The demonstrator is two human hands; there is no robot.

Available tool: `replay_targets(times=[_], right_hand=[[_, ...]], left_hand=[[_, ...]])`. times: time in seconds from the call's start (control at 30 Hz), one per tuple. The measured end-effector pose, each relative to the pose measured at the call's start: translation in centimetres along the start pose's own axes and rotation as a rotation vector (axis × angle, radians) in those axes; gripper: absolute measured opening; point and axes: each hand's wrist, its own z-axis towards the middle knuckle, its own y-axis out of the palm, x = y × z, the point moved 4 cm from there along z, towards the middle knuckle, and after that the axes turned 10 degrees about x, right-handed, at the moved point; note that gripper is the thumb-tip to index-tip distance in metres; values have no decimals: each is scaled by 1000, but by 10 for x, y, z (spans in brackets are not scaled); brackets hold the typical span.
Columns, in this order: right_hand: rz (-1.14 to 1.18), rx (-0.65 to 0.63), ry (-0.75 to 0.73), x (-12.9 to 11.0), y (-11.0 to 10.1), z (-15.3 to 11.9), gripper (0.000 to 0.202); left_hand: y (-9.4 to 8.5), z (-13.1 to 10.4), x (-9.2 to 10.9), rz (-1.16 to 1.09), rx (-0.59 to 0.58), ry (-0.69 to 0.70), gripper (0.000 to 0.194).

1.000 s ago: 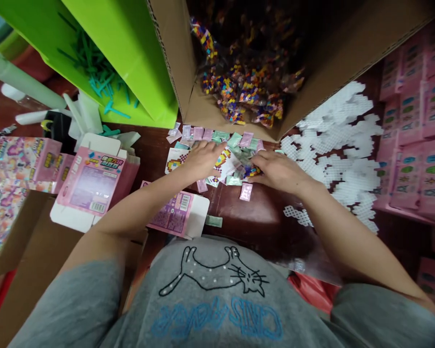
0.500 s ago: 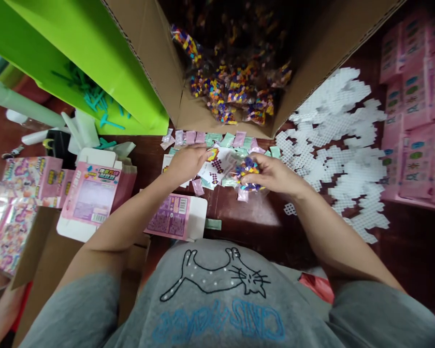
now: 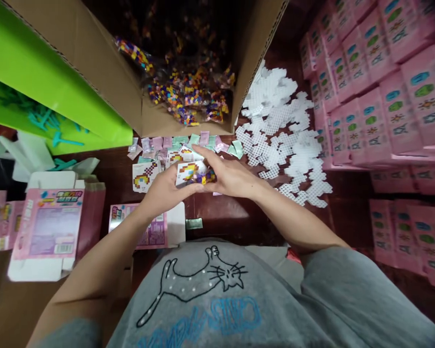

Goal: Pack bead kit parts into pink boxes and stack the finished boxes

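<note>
Between my two hands, in front of the tall carton, is a printed pattern card (image 3: pixel 185 173) with a clear bag of colourful beads (image 3: pixel 203 178) against it. My left hand (image 3: pixel 166 189) grips the card's left side. On the other side, my right hand (image 3: pixel 227 178) is closed round the bead bag. Another pattern card (image 3: pixel 144 178) lies on the dark table beside my left hand. Small pink and green sachets (image 3: pixel 204 138) are scattered just beyond my hands.
A carton (image 3: pixel 141 116) holds many bead bags. White grid pieces (image 3: pixel 279 130) are heaped at right, beside stacked pink boxes (image 3: pixel 366 116). Flat pink boxes (image 3: pixel 54 217) stand at left, below a green container (image 3: pixel 108 130) of teal pieces.
The view has swung right. My hands have come closer together, and the bead bag is now against the card. The card's printed face shows a different pattern.
</note>
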Motion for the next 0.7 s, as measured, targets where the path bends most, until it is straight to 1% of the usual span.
replay_targets(times=[0.03, 0.07, 0.1, 0.17, 0.23, 0.3, 0.37, 0.43, 0.5, 0.53, 0.57, 0.63, 0.67, 0.7], right_hand=[[8, -4, 1, 3, -1, -3, 100], [37, -9, -9, 6, -1, -6, 99], [81, -18, -20, 10, -2, -8, 93], [203, -32, -14, 18, -1, -11, 74], [301, 10, 21, 24, 0, -12, 67], [314, 93, 3, 22, 0, -14, 69], [252, 159, -68, 16, -1, -17, 76], [185, 193, -129, 11, -3, -19, 81], [160, 212, -141, 10, -8, -21, 86], [166, 196, -129, 11, -9, -22, 87], [177, 153, -105, 12, -9, -22, 85], [185, 42, -36, 12, -4, -22, 75], [170, 10, 4, 11, -1, -21, 69], [144, 5, 48, 10, 0, -21, 63]], left_hand=[[3, -2, -1, 23, -12, -15, 53], [7, -4, -2, 31, -25, -23, 47], [9, -6, -1, 19, -29, -29, 43], [16, -8, 0, -62, -41, -50, 42], [25, -10, 2, -192, -92, -87, 47], [34, -12, 3, -299, -164, -137, 58], [39, -15, 1, -345, -216, -182, 64], [38, -18, -1, -349, -240, -210, 59], [35, -21, -5, -337, -252, -211, 50], [33, -22, -7, -328, -248, -201, 46], [32, -23, -8, -316, -241, -185, 43], [34, -24, -11, -277, -218, -139, 42], [35, -25, -11, -240, -200, -109, 43], [36, -27, -10, -180, -186, -67, 44]])
